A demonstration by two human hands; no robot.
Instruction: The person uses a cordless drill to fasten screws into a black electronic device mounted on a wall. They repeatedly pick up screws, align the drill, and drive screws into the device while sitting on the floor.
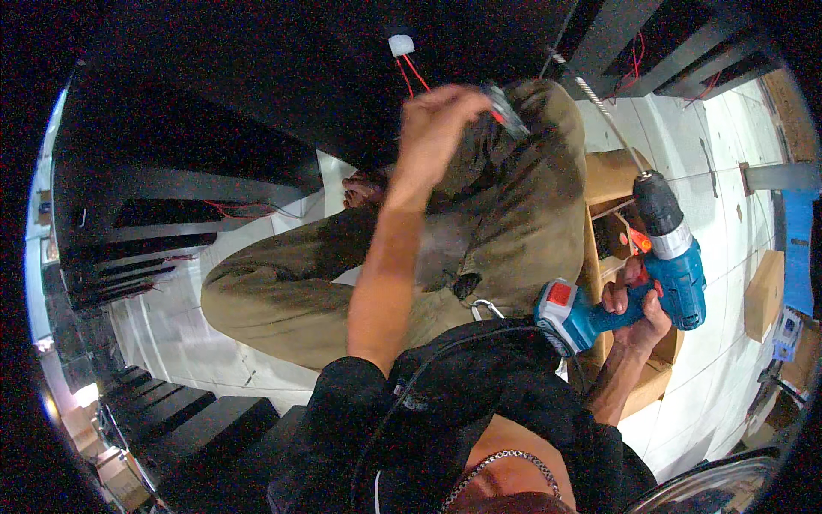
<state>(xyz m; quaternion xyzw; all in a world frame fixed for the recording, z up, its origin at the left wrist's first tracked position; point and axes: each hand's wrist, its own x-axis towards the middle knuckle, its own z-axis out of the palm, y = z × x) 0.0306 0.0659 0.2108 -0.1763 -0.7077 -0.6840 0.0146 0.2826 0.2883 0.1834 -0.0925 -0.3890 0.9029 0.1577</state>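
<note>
My right hand (638, 308) is wrapped round the grip of a blue and black cordless drill (682, 278), index finger by its red trigger. From the chuck a long spiral drill bit (608, 116) points away and up to the left. My left hand (437, 120), smeared by motion, is raised over my lap with fingers curled. A small grey and red hand tool (511, 111), also blurred, sticks out from its fingertips; its exact kind is unclear. Just beyond that hand, two red wires (413, 75) hang from a white block (401, 45) on a dark panel.
An open cardboard box (612, 176) with loose items stands beside my right leg. Black slatted frames (171, 188) with red wires rise at left, and another black frame (693, 43) at far right. Cartons (765, 295) lie along the right edge on the pale tiled floor (719, 214).
</note>
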